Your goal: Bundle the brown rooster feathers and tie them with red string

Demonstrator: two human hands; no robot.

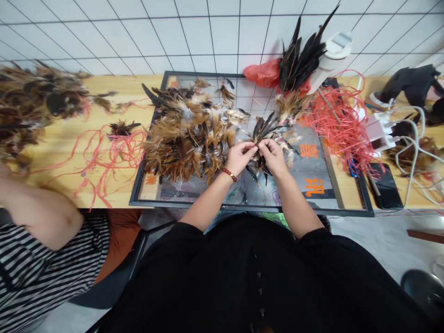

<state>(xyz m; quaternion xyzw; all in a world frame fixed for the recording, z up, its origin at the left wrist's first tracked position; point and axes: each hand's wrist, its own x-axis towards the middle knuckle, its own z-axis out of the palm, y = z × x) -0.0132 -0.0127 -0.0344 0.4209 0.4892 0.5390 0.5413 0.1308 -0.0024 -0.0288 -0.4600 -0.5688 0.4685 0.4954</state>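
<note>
My left hand (240,158) and my right hand (273,156) meet over the framed glass panel (222,198). Fingers of both are pinched together at the base of a small bunch of dark feathers (264,128), whose tips fan away from me. A red bead bracelet (229,174) circles my left wrist. Just left of my hands lies a large heap of brown feathers (189,138). Loose dark and pale feathers lie around and beneath my fingers. Whether a thread is held with the feathers is too small to tell.
Red plastic strands (338,118) are piled at right, near a black phone (385,187) and white chargers with cables (379,132). Long black feathers (300,60) stand by a red bag (262,74). At left are more strands (100,152), feathers (31,97) and a person in a striped top (52,273).
</note>
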